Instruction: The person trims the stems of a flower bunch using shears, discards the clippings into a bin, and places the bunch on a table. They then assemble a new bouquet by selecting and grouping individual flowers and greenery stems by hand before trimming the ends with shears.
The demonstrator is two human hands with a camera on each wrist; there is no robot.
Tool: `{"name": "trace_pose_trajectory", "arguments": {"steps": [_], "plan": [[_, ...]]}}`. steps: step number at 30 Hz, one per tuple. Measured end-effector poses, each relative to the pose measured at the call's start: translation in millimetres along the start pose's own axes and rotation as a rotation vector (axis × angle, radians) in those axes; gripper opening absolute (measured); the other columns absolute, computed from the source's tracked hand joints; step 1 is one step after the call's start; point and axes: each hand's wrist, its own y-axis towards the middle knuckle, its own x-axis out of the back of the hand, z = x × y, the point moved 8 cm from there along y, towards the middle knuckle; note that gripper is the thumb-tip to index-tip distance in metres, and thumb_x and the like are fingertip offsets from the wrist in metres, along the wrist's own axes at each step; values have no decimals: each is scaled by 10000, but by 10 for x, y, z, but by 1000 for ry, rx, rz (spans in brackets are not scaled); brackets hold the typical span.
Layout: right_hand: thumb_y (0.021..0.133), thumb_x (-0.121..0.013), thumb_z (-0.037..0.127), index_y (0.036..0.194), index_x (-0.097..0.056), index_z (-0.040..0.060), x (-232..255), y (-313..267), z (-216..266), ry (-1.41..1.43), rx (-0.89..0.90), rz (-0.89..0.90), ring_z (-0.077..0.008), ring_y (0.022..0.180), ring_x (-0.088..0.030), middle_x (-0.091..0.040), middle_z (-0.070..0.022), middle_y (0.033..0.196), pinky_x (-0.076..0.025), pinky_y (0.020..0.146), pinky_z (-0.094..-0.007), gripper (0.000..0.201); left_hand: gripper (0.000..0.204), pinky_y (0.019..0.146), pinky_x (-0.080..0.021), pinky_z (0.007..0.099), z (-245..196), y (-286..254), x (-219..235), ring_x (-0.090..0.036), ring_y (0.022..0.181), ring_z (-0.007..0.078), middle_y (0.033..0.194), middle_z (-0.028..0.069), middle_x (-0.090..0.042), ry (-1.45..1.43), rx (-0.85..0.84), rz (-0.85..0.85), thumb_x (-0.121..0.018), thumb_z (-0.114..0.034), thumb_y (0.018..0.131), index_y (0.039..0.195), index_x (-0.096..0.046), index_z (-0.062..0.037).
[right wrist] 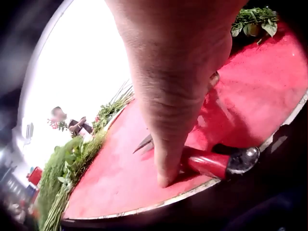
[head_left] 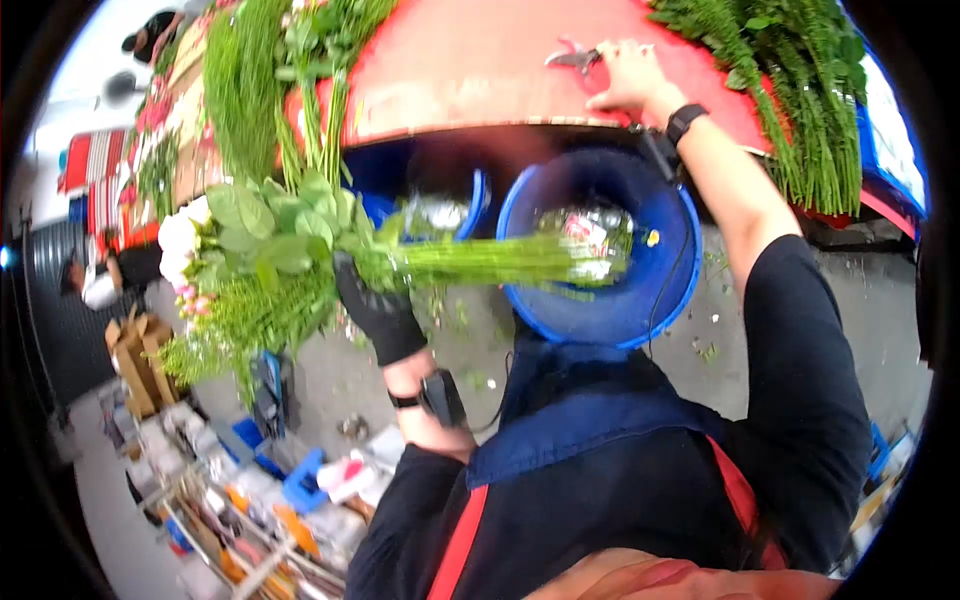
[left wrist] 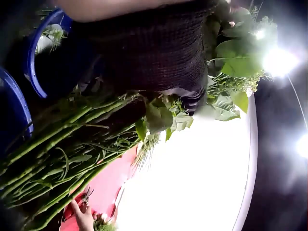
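Note:
My left hand (head_left: 375, 310), in a black glove, grips a bouquet round the upper stems. White roses and leaves (head_left: 255, 220) are at the left of the bunch, and its long green stems (head_left: 490, 260) stretch right over a blue bucket (head_left: 685, 265). In the left wrist view the glove (left wrist: 159, 53) covers the binding point. My bare right hand (head_left: 635, 78) is at the red tabletop with fingers spread, right beside pruning shears (head_left: 575, 60). In the right wrist view the hand (right wrist: 166, 125) partly hides the shears; a pointed blade (right wrist: 144, 143) shows at its left.
Bundles of greenery lie on the red table (head_left: 470, 70), at the left (head_left: 240, 90) and right (head_left: 800, 100). A second blue bucket (head_left: 480, 205) stands beneath the edge. Cut leaves litter the grey floor (head_left: 460, 350). Cardboard boxes (head_left: 140, 360) stand at the left; other people are farther off.

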Motion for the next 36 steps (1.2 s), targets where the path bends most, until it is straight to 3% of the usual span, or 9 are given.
{"name": "trace_pose_trajectory", "arguments": {"steps": [2, 6, 8, 9, 12, 14, 19, 30, 36], "plan": [[608, -732, 472, 1033, -644, 48, 4, -32, 3, 40, 45, -51, -305, 978, -619, -658, -160, 1002, -475, 870, -451, 607, 408, 963, -438, 417, -104, -177, -41, -529, 1132, 245, 1271, 102, -542, 94, -85, -108, -511, -279, 941, 1280, -502, -53], [651, -656, 347, 773, -651, 28, -181, -601, 22, 420, 16, 85, -264, 627, -637, -631, -102, 619, -512, 603, -328, 341, 447, 993, -418, 424, 21, -111, 166, -509, 1149, 281, 1286, 180, -507, -98, -51, 80, -563, -94, 877, 1293, -435, 7], [667, -643, 274, 849, -625, 15, -753, -973, -110, 782, -7, 311, -193, 634, -604, -607, -71, 671, -488, 575, -312, 317, 401, 928, -470, 419, 257, -55, 492, -549, 1084, 274, 1246, 180, -538, -380, 92, -13, -550, -93, 881, 1259, -463, 9], [674, -639, 213, 934, -594, 8, -692, -1358, -22, 1029, -9, 278, -166, 674, -583, -588, -59, 740, -483, 596, -295, 334, 367, 883, -497, 406, 191, -12, 701, -572, 1037, 264, 1232, 179, -545, 155, -194, -56, -539, -117, 887, 1224, -480, 15], [704, -639, 59, 1163, -470, 1, -992, -2461, 306, 1687, 1, 402, -134, 818, -543, -534, -39, 943, -477, 714, -271, 493, 315, 808, -521, 413, 500, 60, 929, -604, 926, 272, 1131, 180, -590, -266, -5, -92, -538, -126, 875, 1148, -498, 27], [731, -678, 57, 1188, -448, -4, -1048, -2999, 661, 1861, -99, 551, -122, 866, -525, -525, -35, 982, -455, 783, -255, 515, 347, 830, -506, 434, 547, 0, 1062, -597, 949, 294, 1152, 170, -590, 86, -131, -97, -476, -200, 904, 1174, -511, 16], [810, -679, 306, 1085, -562, 49, -1191, -3250, 1315, 1856, -156, 812, -106, 888, -513, -552, -20, 920, -404, 780, -235, 394, 371, 883, -477, 453, 872, -190, 967, -570, 1023, 299, 1207, 152, -569, -307, 99, -191, -429, -222, 922, 1216, -507, -8], [857, -609, 187, 1072, -577, -19, -958, -3165, 1430, 1943, -154, 510, -111, 834, -557, -609, -53, 943, -430, 763, -232, 300, 412, 954, -421, 440, 763, -876, 494, -527, 1118, 276, 1247, 98, -563, -284, 94, -255, -491, -320, 926, 1251, -539, -72], [805, -600, 126, 1009, -571, 17, -1512, -3230, 1396, 1713, -251, 488, -115, 569, -532, -595, -34, 770, -434, 501, -243, 233, 388, 960, -420, 435, 819, -1146, 371, -528, 1119, 263, 1249, 80, -555, -302, 277, -449, -481, -300, 939, 1257, -533, -84]]}}
